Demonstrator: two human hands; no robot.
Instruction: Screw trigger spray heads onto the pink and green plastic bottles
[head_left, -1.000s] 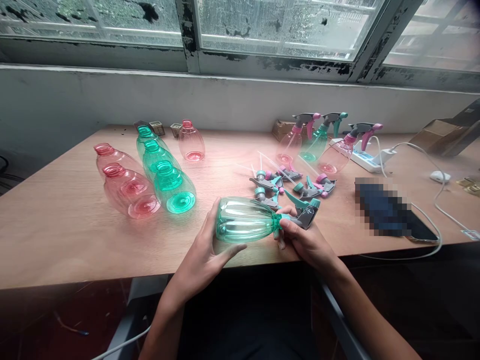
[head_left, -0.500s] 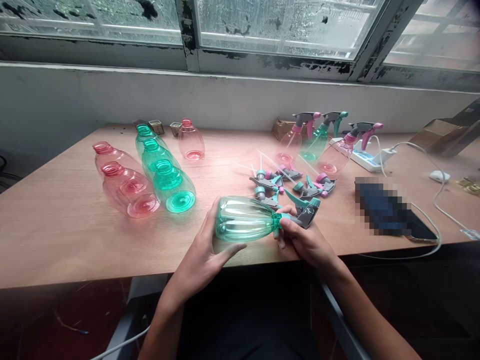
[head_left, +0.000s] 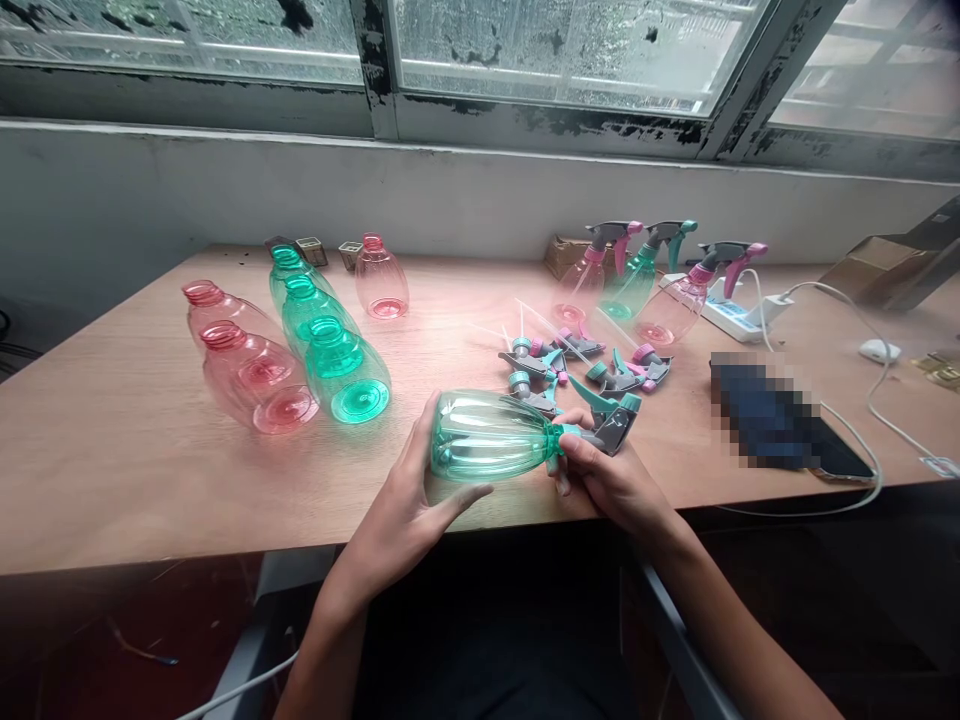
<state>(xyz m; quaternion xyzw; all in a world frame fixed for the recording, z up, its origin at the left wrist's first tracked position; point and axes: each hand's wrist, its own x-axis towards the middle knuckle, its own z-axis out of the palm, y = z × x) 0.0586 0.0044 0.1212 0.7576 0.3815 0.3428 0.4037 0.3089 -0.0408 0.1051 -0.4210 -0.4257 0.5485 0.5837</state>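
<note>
A clear green spray bottle (head_left: 491, 437) lies on its side between my hands, above the table's front edge. My left hand (head_left: 409, 490) cups its base, the thumb stretched out below it. At the neck, my right hand (head_left: 600, 470) grips the teal collar between thumb and fingers. The grey-and-teal trigger head (head_left: 616, 425) sits on the neck and points right; how tightly it is screwed on I cannot tell. Just behind the bottle lie several loose trigger heads (head_left: 532, 362), grey with pink or teal parts, some with thin tubes sticking out.
Headless pink bottles (head_left: 251, 378) and green bottles (head_left: 349, 372) stand at left, another pink bottle (head_left: 382, 280) farther back. Three spray bottles with heads (head_left: 675, 300) stand at back right, near a power strip (head_left: 739, 322). A blurred dark device (head_left: 780, 415) and white cables lie at right.
</note>
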